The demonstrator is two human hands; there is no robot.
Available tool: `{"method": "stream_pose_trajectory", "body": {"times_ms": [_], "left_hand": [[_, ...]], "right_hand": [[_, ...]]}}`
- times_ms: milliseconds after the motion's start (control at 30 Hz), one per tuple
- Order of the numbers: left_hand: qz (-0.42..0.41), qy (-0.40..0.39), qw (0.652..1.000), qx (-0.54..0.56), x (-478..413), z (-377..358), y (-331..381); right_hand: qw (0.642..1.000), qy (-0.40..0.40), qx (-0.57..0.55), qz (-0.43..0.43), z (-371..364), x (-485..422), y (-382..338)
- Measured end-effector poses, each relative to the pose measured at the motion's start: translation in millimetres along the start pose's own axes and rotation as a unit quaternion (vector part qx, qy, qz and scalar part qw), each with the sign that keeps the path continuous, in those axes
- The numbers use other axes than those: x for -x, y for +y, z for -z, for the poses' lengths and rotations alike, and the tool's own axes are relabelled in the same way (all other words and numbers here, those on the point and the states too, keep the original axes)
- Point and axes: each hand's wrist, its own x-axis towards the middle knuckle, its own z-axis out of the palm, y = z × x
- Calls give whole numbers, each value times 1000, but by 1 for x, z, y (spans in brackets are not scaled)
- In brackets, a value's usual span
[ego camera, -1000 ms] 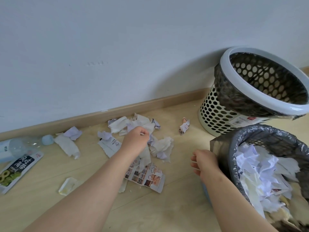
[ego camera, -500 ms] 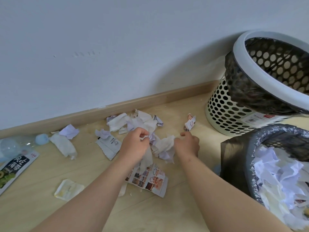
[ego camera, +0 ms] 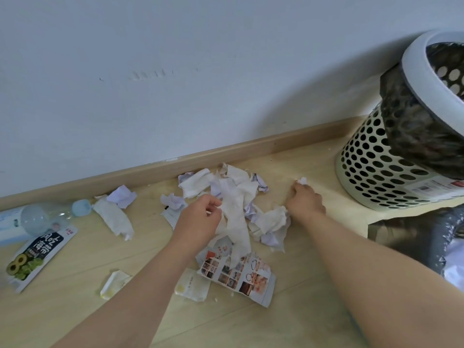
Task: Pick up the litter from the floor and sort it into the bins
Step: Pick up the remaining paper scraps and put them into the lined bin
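Left hand pinches the long tissue strip, its length running back toward the person. Right hand clutches a small scrap, with the perforated bin close on its right.

Body parts in view: two arms. The left forearm enters the frame at 7 o'clock and ends in the left hand. The right forearm enters at 4 o'clock and ends in the right hand. Both arms are bare from fingers to frame edge.
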Motion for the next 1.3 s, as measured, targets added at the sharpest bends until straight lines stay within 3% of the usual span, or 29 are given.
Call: {"method": "stream_pose_trajectory", "body": {"times_ms": [133, 300, 433, 767, 867, 1000, 1167, 1300], "left_hand": [[-31, 16, 999, -38, -5, -6, -8], [-101, -59, 959, -256, 1, -20, -33], [-98, -76, 945, -301, 12, -16, -62], [-22, -9, 984, -176, 20, 30, -41], [38, 5, 999, -38, 17, 39, -32], [130, 34, 966, 219, 17, 47, -21], [180, 18, 941, 287, 19, 39, -17], [192, -15, 925, 327, 23, 29, -11]], "right_hand": [[985, 107, -122, 66, -34, 41, -3], [958, 81, -275, 16, -62, 85, -6], [943, 66, -327, -7, -62, 101, -1], [924, 120, -361, -35, -44, 124, 5], [919, 117, -376, -24, -36, 129, -1], [928, 87, -362, 9, -31, 137, -5], [895, 95, -434, 43, -21, 152, -15], [883, -18, -464, 71, -18, 158, -37]]}}
